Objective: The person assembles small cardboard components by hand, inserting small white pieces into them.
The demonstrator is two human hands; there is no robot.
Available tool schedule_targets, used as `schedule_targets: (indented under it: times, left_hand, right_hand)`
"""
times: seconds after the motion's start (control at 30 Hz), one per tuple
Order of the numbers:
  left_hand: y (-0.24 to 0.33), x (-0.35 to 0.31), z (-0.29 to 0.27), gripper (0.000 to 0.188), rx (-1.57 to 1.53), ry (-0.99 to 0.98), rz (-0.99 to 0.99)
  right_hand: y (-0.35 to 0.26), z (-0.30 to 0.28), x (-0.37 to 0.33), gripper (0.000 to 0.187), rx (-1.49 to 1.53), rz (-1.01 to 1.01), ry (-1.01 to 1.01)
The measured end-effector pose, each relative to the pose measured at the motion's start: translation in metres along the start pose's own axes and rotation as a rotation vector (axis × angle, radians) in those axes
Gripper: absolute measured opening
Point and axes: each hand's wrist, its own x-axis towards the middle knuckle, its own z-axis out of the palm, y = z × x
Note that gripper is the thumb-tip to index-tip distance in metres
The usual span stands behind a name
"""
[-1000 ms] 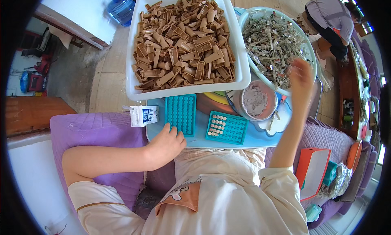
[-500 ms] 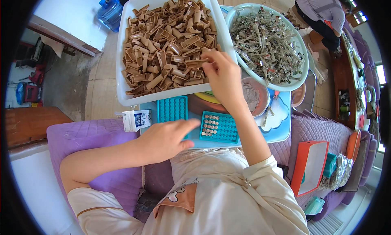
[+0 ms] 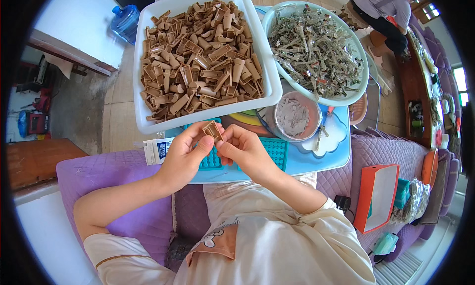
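Observation:
A small brown plastic half-shell [image 3: 213,130], its hollow side facing up, is held between both hands over the blue table [image 3: 321,160]. My left hand [image 3: 182,154] grips it between thumb and fingers. My right hand [image 3: 247,150] pinches its lower right end; whether a smaller piece is also in those fingertips is hidden. Just beyond, a white bin [image 3: 208,113] is heaped with similar brown pieces [image 3: 198,57]. Two teal pitted trays lie beneath the hands: the left tray [image 3: 212,162] and the right tray [image 3: 277,154], both partly covered.
A pale green basin [image 3: 316,98] of clear-wrapped pieces stands at the far right. Nearer are a bowl [image 3: 296,119] of whitish pieces and a white flower-shaped dish [image 3: 326,139]. A packet [image 3: 156,151] lies left. An orange-red box [image 3: 377,198] sits on the sofa; a person [image 3: 383,13] bends beyond.
My right hand has come back from the bin with a brown half-shell. My left hand has risen slightly to the left, and both hands now meet on the piece.

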Motion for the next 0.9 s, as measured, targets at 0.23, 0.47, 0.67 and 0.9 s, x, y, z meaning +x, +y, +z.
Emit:
schedule_targets:
  times: [0.23,0.47,0.67,0.9]
  left_hand:
    - [-0.003,0.000,-0.006,0.022,-0.157,-0.035,-0.132]
    - [-0.019,-0.007,0.003,0.022,0.084,-0.324,-0.222]
    - [-0.015,-0.007,0.000,0.028,0.178,-0.330,-0.191]
    - [-0.017,-0.006,-0.001,0.028,0.188,-0.317,-0.198]
  right_hand:
    - [-0.044,-0.069,0.033,0.025,-0.788,-0.376,0.175]
    - [-0.144,-0.196,0.082,0.021,-1.632,-1.000,0.881]
    - [-0.183,-0.209,0.083,0.018,-1.623,-0.757,0.665]
    - [-0.295,-0.175,0.038,0.027,-1.180,-1.130,0.954]
